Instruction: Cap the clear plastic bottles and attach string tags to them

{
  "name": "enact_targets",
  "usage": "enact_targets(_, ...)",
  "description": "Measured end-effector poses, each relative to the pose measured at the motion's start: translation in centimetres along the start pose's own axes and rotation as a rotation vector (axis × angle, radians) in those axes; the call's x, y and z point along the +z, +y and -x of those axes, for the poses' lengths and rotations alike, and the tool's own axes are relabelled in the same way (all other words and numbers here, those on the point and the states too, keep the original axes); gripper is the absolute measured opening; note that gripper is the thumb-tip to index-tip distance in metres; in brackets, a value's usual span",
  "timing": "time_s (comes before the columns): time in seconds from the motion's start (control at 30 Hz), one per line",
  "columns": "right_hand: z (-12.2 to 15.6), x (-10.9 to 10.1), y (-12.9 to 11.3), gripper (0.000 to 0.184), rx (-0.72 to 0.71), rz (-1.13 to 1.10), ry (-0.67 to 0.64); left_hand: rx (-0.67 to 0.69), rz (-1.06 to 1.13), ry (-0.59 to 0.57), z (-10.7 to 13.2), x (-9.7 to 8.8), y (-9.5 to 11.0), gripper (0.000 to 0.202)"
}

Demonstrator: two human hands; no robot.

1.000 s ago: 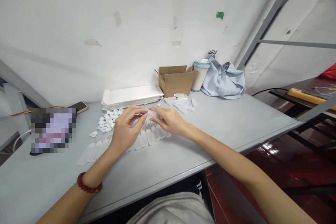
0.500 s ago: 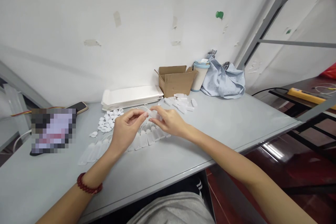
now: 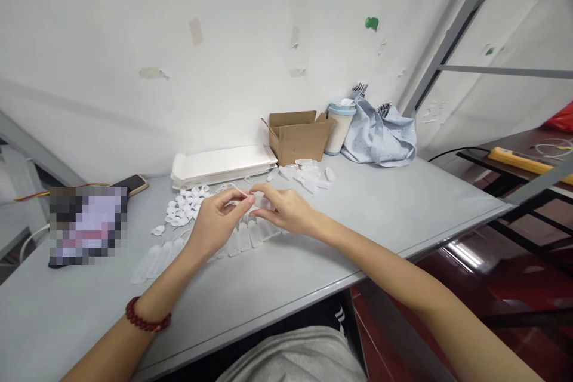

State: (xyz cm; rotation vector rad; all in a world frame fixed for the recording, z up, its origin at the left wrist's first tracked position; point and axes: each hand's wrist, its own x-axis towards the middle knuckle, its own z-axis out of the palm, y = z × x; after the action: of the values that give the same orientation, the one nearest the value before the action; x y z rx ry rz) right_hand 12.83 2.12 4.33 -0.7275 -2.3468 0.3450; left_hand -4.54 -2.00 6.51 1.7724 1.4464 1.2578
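My left hand (image 3: pixel 220 218) is closed in a pinch on a thin white strap (image 3: pixel 239 190) that runs up over its fingertips. Close beside it, my right hand (image 3: pixel 289 210) grips a small translucent plastic piece (image 3: pixel 263 202) between thumb and fingers. The hands meet above the table, and the fingers partly hide both parts. Below them lies a row of similar translucent pieces (image 3: pixel 244 237), some with thin loops at the top. More of these, flat and rounded (image 3: pixel 154 262), lie to the left, partly behind my left forearm. Small white ring-like parts (image 3: pixel 182 208) are heaped left of my left hand.
Behind the hands lie a flat white carton (image 3: pixel 224 165) and loose translucent pieces (image 3: pixel 308 176). An open cardboard box (image 3: pixel 302 142), a lidded cup (image 3: pixel 340 128) and light blue cloth (image 3: pixel 380 137) stand near the wall. A phone (image 3: pixel 136 184) lies left on the grey table (image 3: pixel 380 224).
The fingertips have drawn closer together, and the white strap now shows more clearly over the left fingers. The camera view has shifted slightly. The things on the table have stayed in place.
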Motion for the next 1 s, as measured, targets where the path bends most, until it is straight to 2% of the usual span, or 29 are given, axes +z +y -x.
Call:
enact_targets(0.1,0.0,-0.7,-0.8,0.035,0.036,-0.245,-0.004,0.054,0.056,-0.004,-0.1,0.0,-0.1,0.024)
enact_targets(0.2,0.0,-1.2,-1.3,0.037,0.129,-0.407,0.007,0.022,0.164,-0.035,-0.2,-0.2,-0.3,0.025)
enact_targets(0.33,-0.2,-0.7,-1.0,0.041,0.158,-0.473,0.079,-0.039,0.283,-0.061,-0.3,-0.2,-1.0,0.036)
enact_targets(0.43,-0.3,-0.1,-0.3,0.033,0.176,-0.438,0.153,-0.009,0.219,0.016,-0.1,0.0,-1.2,0.033)
enact_targets(0.5,-0.4,0.2,-0.1,0.03,0.214,-0.432,0.191,0.082,0.037,0.137,0.1,0.2,-1.3,0.028)
enact_targets(0.57,-0.4,0.2,0.1,0.029,0.259,-0.467,0.218,0.294,-0.192,0.225,0.2,0.4,-1.3,0.022)
enact_targets(0.63,-0.5,0.1,0.0,0.028,0.306,-0.534,0.237,0.547,-0.366,0.209,0.3,0.6,-1.3,0.023)
enact_targets(0.7,-0.6,-0.1,-0.1,0.029,0.358,-0.619,0.241,0.71,-0.466,0.133,0.2,0.8,-1.5,0.029)
enact_targets(0.8,-0.8,-0.5,-0.3,0.032,0.432,-0.736,0.224,0.787,-0.558,0.09,0.0,1.1,-1.8,0.038)
enact_targets(1.0,-0.9,-1.2,-0.8,0.03,0.484,-0.778,0.215,0.814,-0.589,0.135,-0.1,1.7,-2.0,0.039)
